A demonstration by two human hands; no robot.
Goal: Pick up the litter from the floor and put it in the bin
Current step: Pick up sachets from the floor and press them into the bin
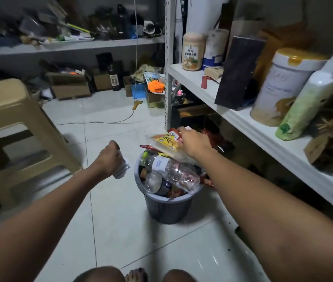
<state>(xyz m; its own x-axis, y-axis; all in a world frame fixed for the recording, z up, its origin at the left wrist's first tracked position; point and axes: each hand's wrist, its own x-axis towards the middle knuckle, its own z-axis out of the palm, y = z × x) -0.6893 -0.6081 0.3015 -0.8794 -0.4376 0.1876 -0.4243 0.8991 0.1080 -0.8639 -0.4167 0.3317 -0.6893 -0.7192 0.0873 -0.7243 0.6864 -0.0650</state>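
Observation:
A dark grey bin (168, 210) stands on the tiled floor, piled above its rim with clear plastic bottles (173, 174) and wrappers. My left hand (109, 157) hovers just left of the bin's rim, fisted around a crumpled white paper scrap (123, 166). Over the bin's far edge, my right hand (194, 142) grips a bunch of yellow and red snack wrappers (167, 142), which rest on top of the heap.
A beige plastic stool (15, 127) stands at the left. A white metal shelf (243, 119) with jars and bottles runs along the right, close to the bin. Cardboard boxes (70, 86) and clutter line the far wall. A thin cable (110, 121) crosses the floor.

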